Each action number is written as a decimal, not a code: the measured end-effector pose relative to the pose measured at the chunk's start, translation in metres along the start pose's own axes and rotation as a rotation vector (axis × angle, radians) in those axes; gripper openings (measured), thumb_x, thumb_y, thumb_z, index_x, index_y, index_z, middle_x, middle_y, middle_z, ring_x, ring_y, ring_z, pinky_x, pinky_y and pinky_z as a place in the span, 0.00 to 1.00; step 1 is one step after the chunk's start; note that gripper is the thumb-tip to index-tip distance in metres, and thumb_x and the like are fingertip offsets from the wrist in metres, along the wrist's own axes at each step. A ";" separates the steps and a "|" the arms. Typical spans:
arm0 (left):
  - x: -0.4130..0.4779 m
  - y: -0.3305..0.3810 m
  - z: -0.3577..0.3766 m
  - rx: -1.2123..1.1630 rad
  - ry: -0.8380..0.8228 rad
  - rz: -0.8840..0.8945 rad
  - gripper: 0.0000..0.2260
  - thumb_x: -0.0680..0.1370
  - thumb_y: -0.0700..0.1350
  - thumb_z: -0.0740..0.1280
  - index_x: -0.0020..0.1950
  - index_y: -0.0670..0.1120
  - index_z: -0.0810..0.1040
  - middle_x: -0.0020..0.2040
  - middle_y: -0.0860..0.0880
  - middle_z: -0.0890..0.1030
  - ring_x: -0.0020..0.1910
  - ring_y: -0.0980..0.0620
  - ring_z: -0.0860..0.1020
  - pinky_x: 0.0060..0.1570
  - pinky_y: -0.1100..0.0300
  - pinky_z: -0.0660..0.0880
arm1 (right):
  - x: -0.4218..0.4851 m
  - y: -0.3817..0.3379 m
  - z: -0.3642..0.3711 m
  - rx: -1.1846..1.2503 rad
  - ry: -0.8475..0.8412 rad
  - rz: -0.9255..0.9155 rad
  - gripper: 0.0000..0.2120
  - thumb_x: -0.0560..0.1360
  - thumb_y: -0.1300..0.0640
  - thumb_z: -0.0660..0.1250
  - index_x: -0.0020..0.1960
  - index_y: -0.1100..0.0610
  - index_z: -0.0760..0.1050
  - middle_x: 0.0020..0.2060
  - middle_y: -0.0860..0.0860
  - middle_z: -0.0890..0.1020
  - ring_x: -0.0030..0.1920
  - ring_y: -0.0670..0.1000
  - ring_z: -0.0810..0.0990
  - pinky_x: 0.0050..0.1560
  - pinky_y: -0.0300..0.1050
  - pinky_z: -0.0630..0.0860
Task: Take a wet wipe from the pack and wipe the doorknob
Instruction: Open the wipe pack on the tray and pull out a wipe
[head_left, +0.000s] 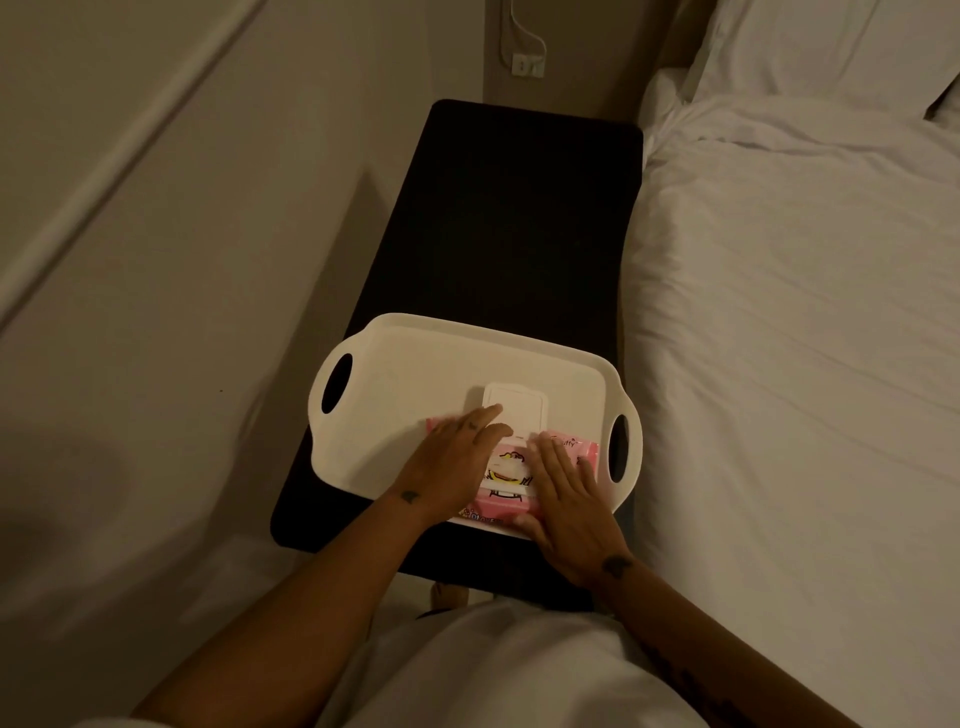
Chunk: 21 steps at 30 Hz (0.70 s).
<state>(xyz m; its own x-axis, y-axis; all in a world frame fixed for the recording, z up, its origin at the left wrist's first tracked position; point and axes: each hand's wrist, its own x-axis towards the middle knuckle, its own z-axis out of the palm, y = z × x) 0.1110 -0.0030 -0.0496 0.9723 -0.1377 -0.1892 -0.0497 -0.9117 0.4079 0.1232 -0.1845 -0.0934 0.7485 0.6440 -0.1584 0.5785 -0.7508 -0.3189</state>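
Note:
A pink wet wipe pack lies on a white tray with two handle holes. Its white flip lid stands swung back toward the far side. My left hand lies on the pack's left half, with straight fingers reaching to the lid's edge. Resting flat on the pack's right half is my right hand, fingers straight. No wipe sticks out that I can see. The doorknob is not in view.
The tray sits on the near end of a long dark bench. A bed with white sheets runs along the right. A pale wall lies to the left, and a wall socket with a cable is at the far end.

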 end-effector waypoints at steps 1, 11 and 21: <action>-0.002 -0.001 0.000 0.017 -0.012 0.001 0.18 0.78 0.37 0.54 0.69 0.45 0.65 0.76 0.47 0.58 0.72 0.44 0.61 0.70 0.51 0.60 | 0.000 0.000 0.000 0.006 0.000 -0.007 0.38 0.75 0.33 0.38 0.73 0.60 0.46 0.71 0.56 0.52 0.71 0.59 0.51 0.65 0.62 0.45; -0.020 -0.013 0.025 0.030 -0.109 -0.048 0.39 0.70 0.69 0.38 0.75 0.47 0.48 0.76 0.52 0.43 0.73 0.55 0.39 0.73 0.52 0.45 | 0.017 -0.006 -0.010 -0.043 0.003 -0.033 0.37 0.78 0.37 0.35 0.68 0.61 0.67 0.67 0.60 0.70 0.67 0.62 0.66 0.62 0.64 0.53; -0.026 -0.014 0.036 0.200 -0.081 -0.108 0.34 0.76 0.63 0.37 0.70 0.41 0.61 0.69 0.41 0.70 0.67 0.44 0.69 0.63 0.50 0.62 | 0.023 -0.013 -0.009 0.063 0.119 -0.086 0.33 0.79 0.42 0.38 0.61 0.60 0.74 0.62 0.60 0.76 0.61 0.63 0.74 0.58 0.56 0.62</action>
<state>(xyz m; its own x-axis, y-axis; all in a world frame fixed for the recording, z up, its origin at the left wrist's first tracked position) 0.0778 -0.0006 -0.0825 0.9533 -0.0588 -0.2962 0.0011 -0.9802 0.1981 0.1358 -0.1617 -0.0843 0.7320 0.6811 -0.0175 0.6238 -0.6803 -0.3849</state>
